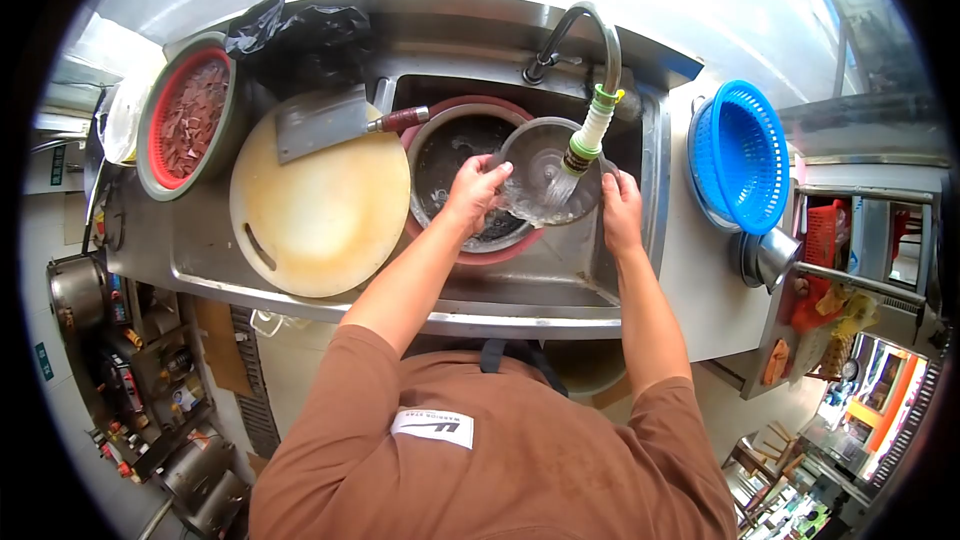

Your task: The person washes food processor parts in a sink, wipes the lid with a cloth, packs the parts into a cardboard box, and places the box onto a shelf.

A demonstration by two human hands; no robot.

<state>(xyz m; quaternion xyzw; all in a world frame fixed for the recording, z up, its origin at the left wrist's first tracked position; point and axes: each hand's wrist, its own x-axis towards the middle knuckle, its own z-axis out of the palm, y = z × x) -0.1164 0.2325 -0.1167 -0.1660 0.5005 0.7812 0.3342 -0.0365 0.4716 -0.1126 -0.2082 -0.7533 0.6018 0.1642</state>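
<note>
Both my hands hold a grey bowl by its rim beneath the running tap. My left hand grips the bowl's left edge, thumb on top. On the opposite edge, my right hand is closed with its fingers partly hidden. Water from the tap's green and white spray nozzle falls into the bowl, which looks tilted. Below and to the left, a metal basin with dark water sits inside a pinkish-red basin in the sink. The held bowl overlaps this basin's right side.
Left of the sink lies a round cutting board with a cleaver on it. Beyond are a red strainer of dark red pieces and a black plastic bag. At right stand a blue basket and metal bowls.
</note>
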